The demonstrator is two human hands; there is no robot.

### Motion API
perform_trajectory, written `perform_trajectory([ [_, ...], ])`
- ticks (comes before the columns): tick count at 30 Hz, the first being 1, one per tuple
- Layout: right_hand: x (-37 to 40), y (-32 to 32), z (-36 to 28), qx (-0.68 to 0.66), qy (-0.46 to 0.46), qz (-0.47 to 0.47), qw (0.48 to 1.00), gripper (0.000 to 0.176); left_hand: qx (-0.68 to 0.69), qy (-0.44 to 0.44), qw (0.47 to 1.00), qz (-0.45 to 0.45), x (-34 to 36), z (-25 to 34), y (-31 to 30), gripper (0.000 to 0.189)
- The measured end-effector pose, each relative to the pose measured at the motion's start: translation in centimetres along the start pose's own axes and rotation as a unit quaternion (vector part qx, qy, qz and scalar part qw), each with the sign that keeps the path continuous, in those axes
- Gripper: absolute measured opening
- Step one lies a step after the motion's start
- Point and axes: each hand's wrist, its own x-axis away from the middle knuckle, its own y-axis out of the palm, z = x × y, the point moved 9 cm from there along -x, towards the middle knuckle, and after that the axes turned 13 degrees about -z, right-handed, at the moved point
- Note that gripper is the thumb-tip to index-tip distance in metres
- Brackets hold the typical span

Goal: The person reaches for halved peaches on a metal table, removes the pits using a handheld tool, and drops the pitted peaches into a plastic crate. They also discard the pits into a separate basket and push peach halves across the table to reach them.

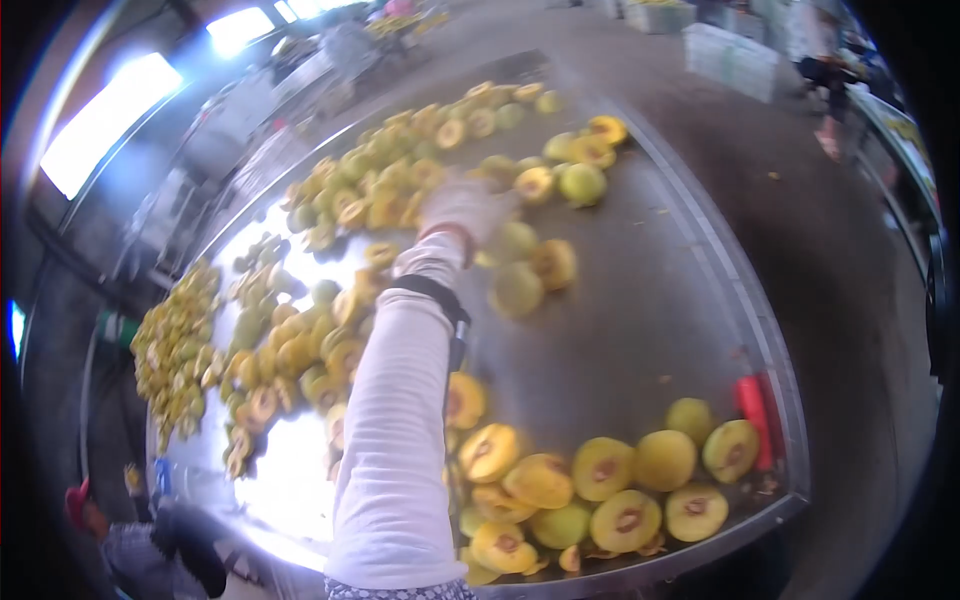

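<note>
My left hand (465,210), in a pale glove and smeared by motion, reaches over the metal table (620,330) among halved yellow peaches. A white sleeve covers the arm, with a black strap round the forearm. Right beside the hand lie blurred peach halves (517,290), some cut side up and others skin side up. Beyond the fingers is a small group of peach halves (583,184). A long heap of peach halves (385,180) spreads to the left of the hand. My right hand is out of view.
Large peach halves (603,468) line the near right edge, close to a red object (755,415) at the raised rim (785,400). A denser fruit pile (175,340) covers the left end. One person (140,540) is at lower left. White crates (730,60) stand beyond.
</note>
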Motion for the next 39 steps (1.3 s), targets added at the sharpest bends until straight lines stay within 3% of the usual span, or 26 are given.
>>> perform_trajectory([
  [2, -0.2, -0.6, 0.9, 0.03, -0.004, 0.008, 0.999, 0.021, 0.031, 0.007, 0.999, 0.014, 2.2, -1.4, 1.1, 0.047],
  [4, -0.1, -1.0, 1.6, 0.071, -0.021, 0.016, 0.997, 0.022, 0.003, 0.129, 0.991, 0.029, 6.9, -1.2, 2.1, 0.045],
  [5, -0.1, -1.0, 1.7, 0.096, -0.035, 0.02, 0.995, 0.022, 0.0, 0.118, 0.993, 0.03, 10.6, -1.6, 2.0, 0.045],
  [7, -0.7, -0.8, 1.1, 0.131, -0.059, 0.024, 0.989, 0.022, 0.19, 0.167, 0.965, -0.063, 17.9, -1.3, 1.3, 0.045],
  [8, 0.5, 0.0, -2.8, 0.338, -0.195, 0.087, 0.917, 0.024, 0.298, 0.157, 0.94, -0.051, 18.7, -4.3, 1.3, 0.047],
  [9, 2.2, 2.2, -5.4, 0.519, -0.318, 0.144, 0.78, 0.027, 0.401, 0.146, 0.903, -0.039, 19.3, -7.9, 1.7, 0.049],
  [10, 2.0, 2.2, -4.4, 0.523, -0.317, 0.143, 0.778, 0.027, 0.219, 0.164, 0.959, 0.071, 20.2, -10.7, -0.5, 0.047],
  [11, 0.2, 0.7, -1.0, 0.411, -0.224, 0.071, 0.881, 0.026, 0.028, 0.172, 0.968, 0.179, 21.1, -12.9, -2.5, 0.045],
  [12, -1.4, 0.0, 2.1, 0.283, -0.124, 0.0, 0.951, 0.026, 0.023, -0.008, 0.99, 0.138, 19.5, -18.2, -2.5, 0.042],
  [13, -1.8, 0.0, 2.7, 0.204, -0.058, -0.012, 0.977, 0.026, 0.017, -0.186, 0.979, 0.088, 19.1, -23.2, -1.6, 0.039],
  [14, -2.0, 0.3, 2.6, 0.157, -0.031, -0.012, 0.987, 0.025, 0.019, -0.182, 0.979, 0.088, 18.8, -25.0, -0.6, 0.039],
  [16, -2.6, 0.3, 2.6, 0.082, -0.002, -0.006, 0.997, 0.025, 0.06, -0.237, 0.968, -0.058, 18.0, -28.6, 4.6, 0.037],
  [17, -3.0, 0.3, 2.7, 0.042, 0.007, -0.001, 0.999, 0.024, 0.064, -0.228, 0.97, -0.061, 18.6, -28.8, 5.5, 0.037],
  [19, -3.7, 0.7, 3.1, -0.054, 0.017, 0.008, 0.998, 0.024, -0.102, 0.02, 0.994, -0.04, 20.4, -24.1, 6.8, 0.038],
  [22, -4.2, 1.4, 4.2, -0.125, 0.014, 0.015, 0.992, 0.023, -0.145, 0.123, 0.982, -0.022, 24.5, -19.0, 9.5, 0.042],
  [23, -4.2, 1.4, 4.9, -0.118, 0.028, 0.021, 0.992, 0.023, -0.144, 0.126, 0.981, -0.017, 26.0, -16.7, 9.5, 0.042],
  [25, -3.4, 1.0, 5.4, -0.104, 0.041, 0.03, 0.993, 0.024, 0.11, -0.08, 0.989, -0.06, 29.2, -15.9, 9.4, 0.058],
  [28, -2.0, 2.0, 4.8, -0.064, 0.025, -0.026, 0.997, 0.033, 0.128, -0.117, 0.984, -0.026, 33.6, -13.2, 7.9, 0.062],
  [29, -2.7, 1.5, 6.6, -0.065, 0.022, -0.026, 0.997, 0.033, 0.122, -0.106, 0.987, 0.005, 33.9, -13.1, 7.6, 0.063],
  [31, -3.0, 1.4, 4.7, 0.157, -0.102, 0.043, 0.981, 0.03, 0.124, -0.103, 0.987, 0.013, 34.3, -12.4, 7.1, 0.064],
  [32, -2.0, 1.2, 5.3, 0.158, -0.104, 0.045, 0.981, 0.03, 0.127, -0.102, 0.986, 0.02, 34.6, -12.1, 6.8, 0.065],
  [33, 0.8, 3.9, 0.5, 0.072, -0.068, 0.025, 0.995, 0.022, 0.127, -0.099, 0.987, 0.026, 35.1, -12.0, 6.7, 0.065],
  [35, 3.0, 6.3, -3.9, -0.019, -0.033, 0.008, 0.999, 0.014, 0.234, -0.073, 0.942, 0.228, 38.0, -12.4, 4.3, 0.056],
  [36, 3.8, 7.2, -5.8, -0.028, -0.102, -0.015, 0.994, 0.012, 0.236, -0.071, 0.943, 0.226, 39.4, -11.5, 4.1, 0.056],
  [38, 4.7, 8.9, -9.6, -0.007, -0.2, -0.048, 0.979, 0.012, 0.409, -0.001, 0.862, 0.298, 44.0, -9.2, 2.3, 0.046],
  [39, 4.9, 10.1, -11.4, 0.019, -0.229, -0.056, 0.972, 0.013, 0.436, -0.003, 0.851, 0.293, 45.9, -8.1, 3.1, 0.035],
])
